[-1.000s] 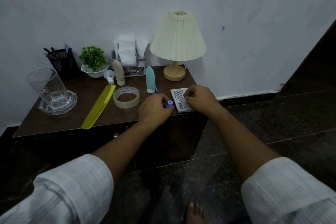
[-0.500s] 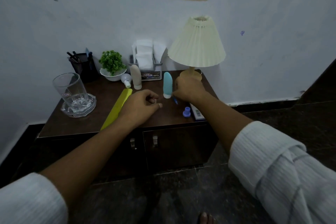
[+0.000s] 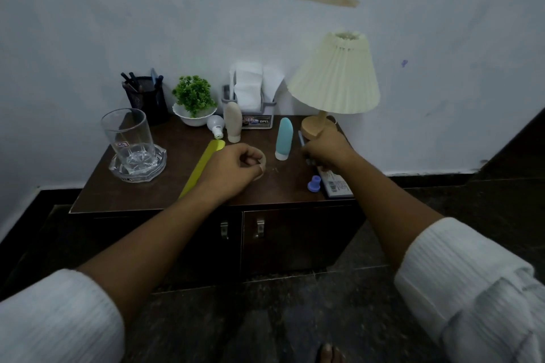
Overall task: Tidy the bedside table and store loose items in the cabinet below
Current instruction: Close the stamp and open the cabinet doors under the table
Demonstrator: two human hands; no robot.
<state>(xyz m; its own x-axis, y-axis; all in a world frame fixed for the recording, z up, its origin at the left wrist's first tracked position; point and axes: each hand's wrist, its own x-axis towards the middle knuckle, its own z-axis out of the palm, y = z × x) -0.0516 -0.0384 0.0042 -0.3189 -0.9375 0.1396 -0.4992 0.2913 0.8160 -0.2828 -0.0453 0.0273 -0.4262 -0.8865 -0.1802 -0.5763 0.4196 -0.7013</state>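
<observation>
Bedside table [image 3: 141,197], dark wood, set against a pale wall. The cabinet doors [image 3: 298,242] below it are both closed. Positions are by clock face from the tabletop's centre.

- Left hand [image 3: 233,168], centre: fingers curled round the tape roll [image 3: 263,166]. I cannot tell whether the roll is lifted off the top.
- Right hand [image 3: 327,153], 3 o'clock: fingers bunched, pinching a pen [image 3: 301,138] that tilts up out of the fist.
- Blue cap [image 3: 314,183], 4 o'clock: near the front edge, just beside a small printed box [image 3: 337,186] partly under the right wrist.
- Teal bottle [image 3: 284,138], 2 o'clock: standing cap-down between the two hands.
- Lamp [image 3: 336,76], 2 o'clock: back corner.
- Tissue holder [image 3: 253,119], 12 o'clock: a beige bottle [image 3: 233,122] stands in front of it.
- Light bulb [image 3: 215,125] and potted plant [image 3: 194,97], 11 o'clock.
- Pen holder [image 3: 144,97], 10 o'clock: back corner.
- Glass [image 3: 129,135], 9 o'clock: standing in an ashtray [image 3: 153,168].
- Yellow comb [image 3: 203,165], 8 o'clock: lying diagonally, partly under the left hand.
</observation>
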